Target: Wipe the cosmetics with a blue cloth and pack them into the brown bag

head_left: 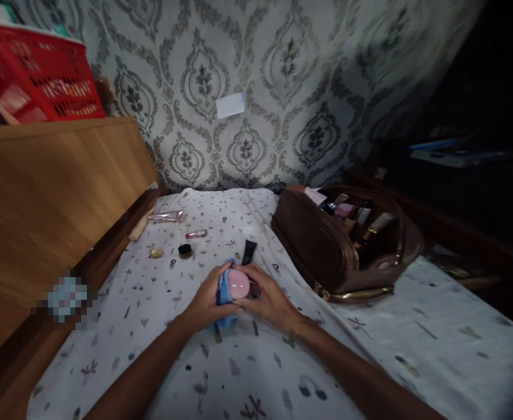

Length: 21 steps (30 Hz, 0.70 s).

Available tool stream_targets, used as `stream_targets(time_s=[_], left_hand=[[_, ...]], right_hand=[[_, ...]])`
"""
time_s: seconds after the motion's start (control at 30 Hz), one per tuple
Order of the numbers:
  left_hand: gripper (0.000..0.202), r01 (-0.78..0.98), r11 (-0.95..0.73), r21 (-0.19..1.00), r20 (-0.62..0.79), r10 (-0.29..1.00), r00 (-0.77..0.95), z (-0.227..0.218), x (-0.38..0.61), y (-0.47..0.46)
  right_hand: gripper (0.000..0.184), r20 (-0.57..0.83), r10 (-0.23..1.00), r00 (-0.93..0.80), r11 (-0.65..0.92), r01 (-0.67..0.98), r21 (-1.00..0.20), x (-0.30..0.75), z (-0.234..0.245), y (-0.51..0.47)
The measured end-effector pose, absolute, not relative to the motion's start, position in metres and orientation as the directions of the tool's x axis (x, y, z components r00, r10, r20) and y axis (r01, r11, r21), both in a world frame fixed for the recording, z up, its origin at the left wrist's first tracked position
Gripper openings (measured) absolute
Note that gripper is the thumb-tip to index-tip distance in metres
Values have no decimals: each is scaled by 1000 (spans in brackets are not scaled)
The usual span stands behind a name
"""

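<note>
My left hand (pixel 206 303) presses a blue cloth (pixel 224 291) against the round pink plastic jar (pixel 239 284) gripped by my right hand (pixel 269 300), above the patterned white sheet (pixel 151 326); mid-wipe, I'd say, turning it next

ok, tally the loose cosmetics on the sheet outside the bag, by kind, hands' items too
Pink jar in right hand, blue cloth in left hand: 2
Tubes: 2
Brush: 1
Small round pots: 2
Total: 7

Both forearms bare, no sleeves, no jewellery.
</note>
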State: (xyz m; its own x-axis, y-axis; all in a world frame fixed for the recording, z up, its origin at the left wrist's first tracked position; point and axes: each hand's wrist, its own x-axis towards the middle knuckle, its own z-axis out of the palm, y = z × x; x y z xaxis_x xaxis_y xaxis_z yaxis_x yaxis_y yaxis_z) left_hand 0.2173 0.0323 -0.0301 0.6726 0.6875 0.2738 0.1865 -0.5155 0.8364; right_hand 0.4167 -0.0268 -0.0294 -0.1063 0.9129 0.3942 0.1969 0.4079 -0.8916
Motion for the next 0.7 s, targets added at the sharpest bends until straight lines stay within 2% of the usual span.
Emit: stream_targets(time_s=[0.1, 0.23, 0.37, 0.47, 0.57, 0.63, 0.7], left_hand=[[82, 176, -500, 848, 289, 714, 638, -32, 219, 28], [58, 254, -497, 829, 280, 764, 581, -28, 222, 23], [51, 387, -514, 766, 305, 820, 485, -24, 228, 18], [45, 436, -496, 751, 301, 845, 442, -22, 230, 15], [47, 422, -456, 783, 269, 861, 431, -28, 227, 22], [54, 418, -422, 805, 243, 876, 417, -36, 222, 30], [60, 427, -385, 818, 230, 900, 370, -47, 217, 36]], right_hand=[[62, 428, 902, -54, 429, 223, -875, 413, -30, -29], [65, 500, 866, 17, 470, 315, -825, 412, -33, -27], [70, 514, 853, 92, 419, 467, -779, 415, -32, -27], [75, 492, 860, 132, 372, 497, -784, 415, -29, -29], [74, 408, 893, 189, 315, 384, -868, 412, -27, -30], [71, 295, 935, 197, 258, 190, -947, 410, -26, -30], [72, 222, 965, 140, 228, -33, -973, 408, -26, -30]])
